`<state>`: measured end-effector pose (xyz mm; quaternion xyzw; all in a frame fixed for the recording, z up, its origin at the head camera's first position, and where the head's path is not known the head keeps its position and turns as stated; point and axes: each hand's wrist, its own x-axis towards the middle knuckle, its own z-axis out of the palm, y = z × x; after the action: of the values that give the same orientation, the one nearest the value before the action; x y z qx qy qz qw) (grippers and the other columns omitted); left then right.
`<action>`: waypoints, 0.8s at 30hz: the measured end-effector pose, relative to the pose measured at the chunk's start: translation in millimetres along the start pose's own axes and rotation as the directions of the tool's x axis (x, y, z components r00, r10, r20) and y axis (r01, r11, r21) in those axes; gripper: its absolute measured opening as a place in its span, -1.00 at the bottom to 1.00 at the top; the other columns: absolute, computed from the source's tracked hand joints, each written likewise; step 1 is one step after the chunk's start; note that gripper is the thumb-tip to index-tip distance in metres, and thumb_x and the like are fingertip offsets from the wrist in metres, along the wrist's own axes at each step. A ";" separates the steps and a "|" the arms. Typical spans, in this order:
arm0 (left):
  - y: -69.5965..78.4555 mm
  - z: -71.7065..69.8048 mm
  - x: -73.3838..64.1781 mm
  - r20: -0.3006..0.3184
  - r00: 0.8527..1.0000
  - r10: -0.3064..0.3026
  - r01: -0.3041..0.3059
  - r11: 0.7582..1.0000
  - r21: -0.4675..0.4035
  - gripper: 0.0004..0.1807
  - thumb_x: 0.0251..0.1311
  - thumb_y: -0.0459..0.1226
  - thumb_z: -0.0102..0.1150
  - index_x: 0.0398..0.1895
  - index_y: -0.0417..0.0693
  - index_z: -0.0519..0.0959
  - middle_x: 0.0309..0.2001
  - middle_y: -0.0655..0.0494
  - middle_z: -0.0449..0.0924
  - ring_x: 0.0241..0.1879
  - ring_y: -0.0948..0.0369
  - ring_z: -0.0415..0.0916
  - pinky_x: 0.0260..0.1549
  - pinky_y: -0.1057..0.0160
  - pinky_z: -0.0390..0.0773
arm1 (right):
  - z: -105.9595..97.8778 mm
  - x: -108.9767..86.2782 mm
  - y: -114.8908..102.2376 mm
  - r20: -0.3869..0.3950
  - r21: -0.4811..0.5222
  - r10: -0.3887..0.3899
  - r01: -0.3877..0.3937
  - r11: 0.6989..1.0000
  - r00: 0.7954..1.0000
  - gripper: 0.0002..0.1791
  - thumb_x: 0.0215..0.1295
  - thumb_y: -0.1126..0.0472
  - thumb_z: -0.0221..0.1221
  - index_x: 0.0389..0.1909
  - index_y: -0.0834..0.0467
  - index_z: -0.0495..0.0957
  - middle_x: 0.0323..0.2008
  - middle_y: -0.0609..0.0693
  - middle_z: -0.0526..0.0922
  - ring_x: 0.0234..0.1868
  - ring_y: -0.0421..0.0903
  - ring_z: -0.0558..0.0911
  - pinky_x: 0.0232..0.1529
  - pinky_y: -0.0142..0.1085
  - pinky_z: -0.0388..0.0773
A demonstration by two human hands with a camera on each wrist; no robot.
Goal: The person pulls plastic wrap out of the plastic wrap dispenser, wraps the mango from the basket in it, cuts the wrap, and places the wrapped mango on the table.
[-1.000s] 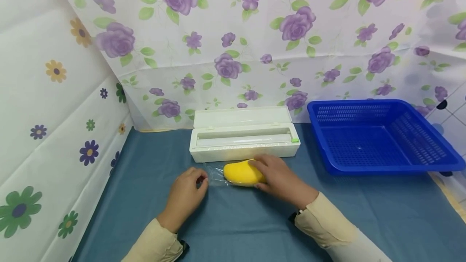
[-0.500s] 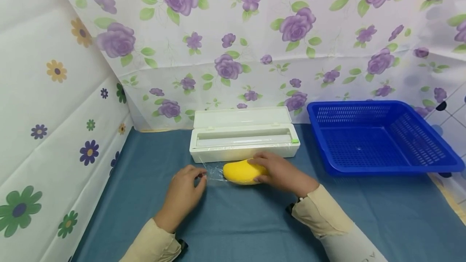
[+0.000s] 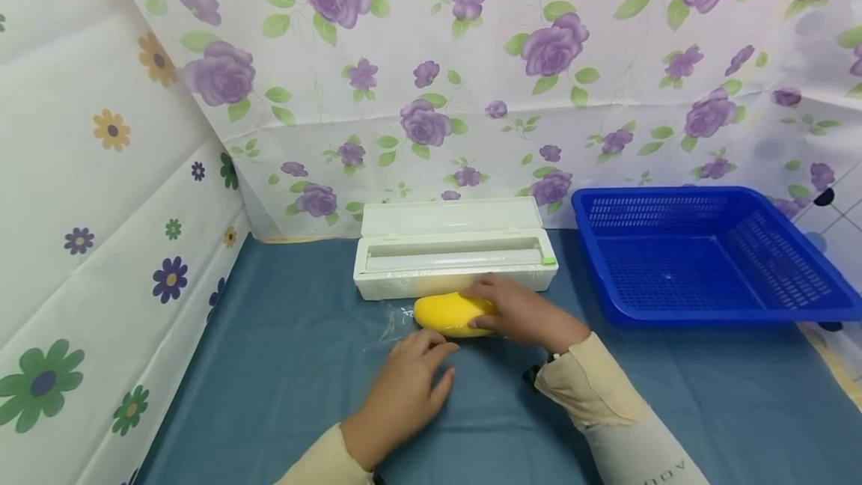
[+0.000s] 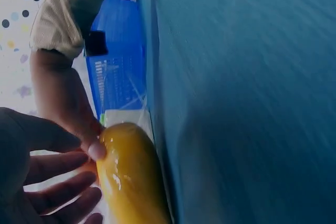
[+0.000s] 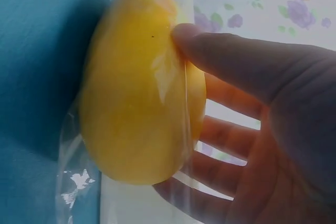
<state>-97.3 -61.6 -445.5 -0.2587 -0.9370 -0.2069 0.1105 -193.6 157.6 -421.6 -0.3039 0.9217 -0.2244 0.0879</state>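
A yellow mango lies on the blue cloth, with clear plastic film around it and trailing off its left end. My right hand holds the mango's right end, its thumb on the near side and fingers behind, as the right wrist view shows on the wrapped mango. Just in front of the mango is my left hand, fingers loosely bent and apart from the thumb. In the left wrist view nothing sits in the left hand; whether its fingertips touch the film I cannot tell.
Behind the mango stands a white cling film box with its lid raised and a roll inside. A blue plastic basket sits at the right. Flowered sheets cover the back and left sides.
My left hand has moved right from the film's loose left end to the front of the mango, letting go of the film. My right hand stays on the mango, nearly still.
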 end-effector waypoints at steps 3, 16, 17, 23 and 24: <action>4.2 4.3 3.3 0.001 1.000 0.007 -0.007 1.000 0.015 -0.58 0.27 -0.17 0.32 0.18 -0.07 0.63 0.11 0.10 0.55 0.13 0.14 0.51 0.18 0.03 0.52 | -2.3 1.5 -0.3 0.020 0.005 0.015 -0.015 1.000 1.000 -0.43 0.40 0.05 0.25 0.37 0.13 0.47 0.30 0.17 0.51 0.21 0.09 0.55 0.27 0.04 0.50; 8.8 24.0 1.2 -0.067 0.997 0.029 -0.021 0.993 0.117 -0.37 0.23 -0.21 0.32 0.37 -0.18 0.46 0.39 -0.06 0.35 0.39 0.02 0.35 0.33 -0.05 0.42 | -4.9 0.9 1.4 0.002 0.113 0.098 -0.098 0.989 0.995 -0.45 0.46 -0.04 0.17 0.35 0.13 0.44 0.25 0.10 0.58 0.18 0.03 0.58 0.26 0.03 0.48; 8.5 23.7 1.6 -0.059 0.998 0.027 -0.019 0.992 0.123 -0.35 0.23 -0.21 0.33 0.38 -0.19 0.44 0.42 -0.08 0.32 0.41 0.01 0.33 0.35 -0.06 0.41 | -5.2 0.5 2.6 0.002 0.118 0.098 -0.097 0.988 0.995 -0.45 0.46 -0.05 0.17 0.36 0.11 0.44 0.26 0.09 0.58 0.20 0.03 0.58 0.27 0.04 0.48; 4.5 23.7 5.5 -0.045 0.999 0.021 -0.014 0.991 0.133 -0.24 0.22 -0.18 0.35 0.47 -0.18 0.33 0.52 -0.10 0.21 0.52 -0.02 0.20 0.38 -0.16 0.33 | -7.4 0.3 9.4 0.004 0.171 0.080 -0.080 0.982 0.997 -0.46 0.46 -0.10 0.15 0.35 0.06 0.47 0.24 0.05 0.60 0.19 0.01 0.59 0.25 0.04 0.50; 3.7 23.5 6.4 -0.044 0.999 0.020 -0.014 0.991 0.134 -0.23 0.22 -0.18 0.35 0.47 -0.17 0.32 0.52 -0.10 0.20 0.53 -0.02 0.19 0.38 -0.18 0.33 | -7.8 0.6 10.2 0.005 0.177 0.079 -0.079 0.981 0.997 -0.46 0.46 -0.10 0.14 0.35 0.06 0.47 0.23 0.04 0.60 0.19 0.00 0.59 0.25 0.03 0.50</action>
<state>-103.1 -45.4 -463.2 -0.2540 -0.9438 -0.1487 0.1504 -201.7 167.4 -419.5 -0.2578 0.9095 -0.3021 0.1226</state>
